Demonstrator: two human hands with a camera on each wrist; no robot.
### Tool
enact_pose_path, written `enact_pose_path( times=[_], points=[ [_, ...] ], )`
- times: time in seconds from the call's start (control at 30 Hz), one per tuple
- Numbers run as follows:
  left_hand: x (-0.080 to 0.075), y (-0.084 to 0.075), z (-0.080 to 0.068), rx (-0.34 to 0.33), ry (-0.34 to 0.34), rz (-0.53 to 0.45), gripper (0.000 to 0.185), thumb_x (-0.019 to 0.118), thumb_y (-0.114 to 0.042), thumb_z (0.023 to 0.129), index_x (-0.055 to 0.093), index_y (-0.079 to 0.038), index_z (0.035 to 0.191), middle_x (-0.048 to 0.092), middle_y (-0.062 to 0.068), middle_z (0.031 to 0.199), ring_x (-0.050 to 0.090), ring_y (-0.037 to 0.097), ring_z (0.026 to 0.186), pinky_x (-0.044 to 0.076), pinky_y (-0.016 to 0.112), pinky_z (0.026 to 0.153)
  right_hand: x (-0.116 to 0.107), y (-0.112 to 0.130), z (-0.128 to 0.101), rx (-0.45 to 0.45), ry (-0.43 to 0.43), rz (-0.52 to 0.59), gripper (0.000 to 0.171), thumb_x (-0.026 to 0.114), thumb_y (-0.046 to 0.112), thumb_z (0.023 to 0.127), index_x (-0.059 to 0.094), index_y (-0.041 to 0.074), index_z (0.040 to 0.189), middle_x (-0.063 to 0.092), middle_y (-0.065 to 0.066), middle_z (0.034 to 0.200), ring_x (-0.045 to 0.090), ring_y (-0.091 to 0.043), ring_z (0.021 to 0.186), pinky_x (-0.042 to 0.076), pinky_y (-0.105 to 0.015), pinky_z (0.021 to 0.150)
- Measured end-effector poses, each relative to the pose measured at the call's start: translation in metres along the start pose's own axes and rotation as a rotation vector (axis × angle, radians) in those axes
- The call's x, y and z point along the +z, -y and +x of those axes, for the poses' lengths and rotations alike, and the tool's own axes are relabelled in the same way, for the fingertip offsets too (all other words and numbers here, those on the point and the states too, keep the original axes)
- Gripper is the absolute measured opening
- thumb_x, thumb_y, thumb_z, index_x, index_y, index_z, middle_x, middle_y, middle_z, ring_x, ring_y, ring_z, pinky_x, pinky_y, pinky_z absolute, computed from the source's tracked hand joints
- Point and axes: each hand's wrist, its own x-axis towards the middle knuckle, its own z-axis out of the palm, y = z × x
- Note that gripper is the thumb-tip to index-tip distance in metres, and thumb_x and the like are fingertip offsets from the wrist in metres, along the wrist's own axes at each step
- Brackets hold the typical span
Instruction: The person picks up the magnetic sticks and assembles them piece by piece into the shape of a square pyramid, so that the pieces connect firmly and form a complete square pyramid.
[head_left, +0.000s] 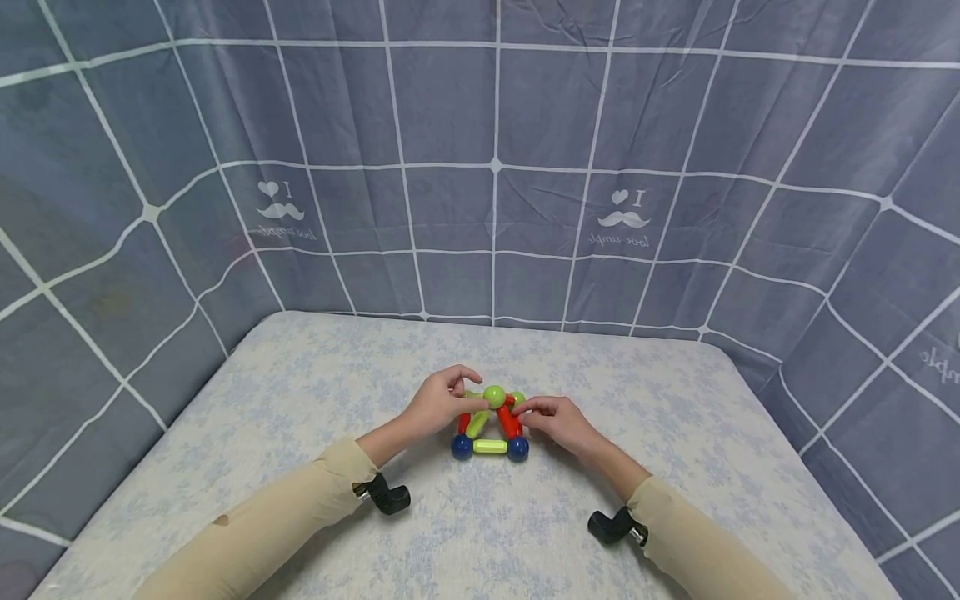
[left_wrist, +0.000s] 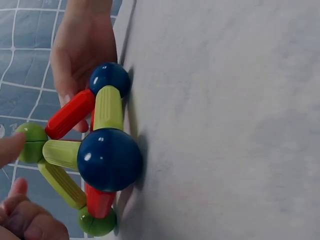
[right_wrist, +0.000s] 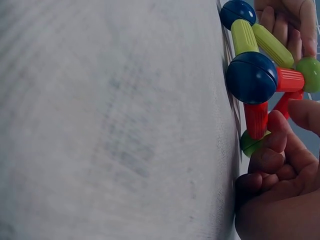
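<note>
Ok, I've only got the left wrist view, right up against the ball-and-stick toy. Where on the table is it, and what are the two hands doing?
Observer: The toy stands near the middle of the table, with one hand on each side.
Operator: And the left hand?
Observer: The left hand arches over from its side, fingertips at the top green ball.
Operator: The right one?
Observer: The right hand has its fingertips at the red stick just under that ball. I cannot tell if it grips it.
Operator: Anything behind?
Observer: A grey cloth with white grid lines hangs around the table.
</note>
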Motion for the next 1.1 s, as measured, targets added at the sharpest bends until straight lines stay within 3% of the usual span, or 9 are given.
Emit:
enact_pose_path(
  times=[0.13,0.33,0.57,1.1],
  points=[
    [-0.001,0.003,-0.008,-0.051,-0.017,0.058,0.027,0.076,-0.036,0.074,0.065,-0.014,0.086,0.037,-0.003,0.058,0.033,0.012,0.051,0.029,0.023,0.048,0.0,0.0,0.0,0.026,0.001,0.031,0.021,0.065,0.035,0.085,0.072,0.022,0.099,0.062,-0.002,0.088,0.049,-0.016,0.067,0.04,-0.026,0.055],
    [0.001,0.007,-0.012,-0.065,0.091,0.128,0.019,0.074,-0.034,0.077,0.071,-0.016,0.082,0.049,-0.004,0.057,0.04,0.01,0.053,0.031,0.023,0.048,-0.002,0.003,-0.002,0.009,0.024,0.073,0.026,0.065,0.038,0.084,0.072,0.019,0.101,0.056,-0.002,0.078,0.044,-0.015,0.06,0.036,-0.025,0.053],
    [0.002,0.008,-0.013,-0.057,0.121,0.09,0.009,0.074,-0.021,0.078,0.071,-0.014,0.083,0.047,-0.004,0.055,0.037,0.01,0.051,0.03,0.023,0.047,0.001,0.005,-0.005,-0.027,0.098,0.06,0.03,0.071,0.032,0.08,0.07,0.015,0.105,0.059,-0.001,0.077,0.046,-0.016,0.062,0.039,-0.026,0.054],
    [0.006,0.013,-0.012,-0.072,0.079,-0.02,0.016,0.075,-0.022,0.077,0.071,-0.012,0.088,0.039,-0.003,0.055,0.032,0.011,0.051,0.027,0.024,0.048,0.005,0.003,-0.004,-0.043,0.101,0.021,0.031,0.072,0.033,0.079,0.07,0.016,0.104,0.058,0.0,0.076,0.048,-0.015,0.066,0.041,-0.027,0.059]
  ],
)
